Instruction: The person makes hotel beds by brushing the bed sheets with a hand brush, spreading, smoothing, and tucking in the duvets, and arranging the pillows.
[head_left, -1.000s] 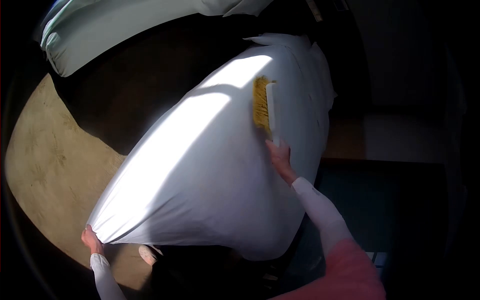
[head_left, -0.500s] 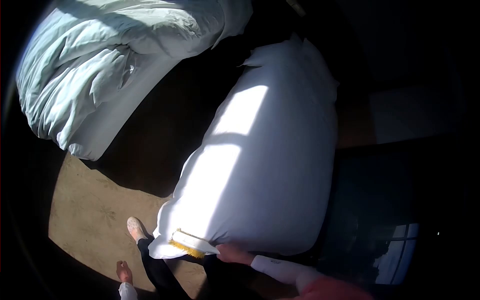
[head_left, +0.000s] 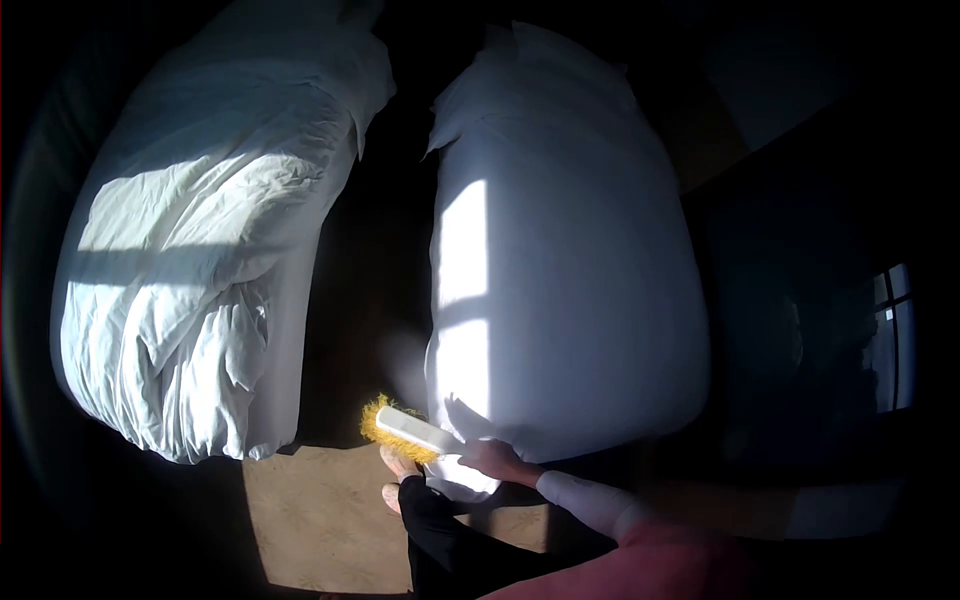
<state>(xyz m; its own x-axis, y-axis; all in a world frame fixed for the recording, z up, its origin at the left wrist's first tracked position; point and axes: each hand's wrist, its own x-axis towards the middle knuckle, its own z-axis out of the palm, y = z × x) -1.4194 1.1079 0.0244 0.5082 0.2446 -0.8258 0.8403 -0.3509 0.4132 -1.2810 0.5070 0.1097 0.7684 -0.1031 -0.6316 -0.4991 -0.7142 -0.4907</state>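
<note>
My right hand is closed around the handle of a bed brush with a white back and yellow bristles. The brush is at the near left corner of a bed covered in smooth white bedding, its bristled end reaching past the bed's edge over the floor. Whether the brush touches the bedding cannot be made out. The sheet's corner hangs down below my hand. I cannot see my left hand.
A second bed with a rumpled white duvet stands to the left, across a dark gap. Brown carpet lies in front, with my feet on it. A dark glossy surface at the right reflects a window.
My view has turned and both beds now look more upright. The brush has swung off the bedding at the bed's foot, past its left edge. My left hand has gone out of view.
</note>
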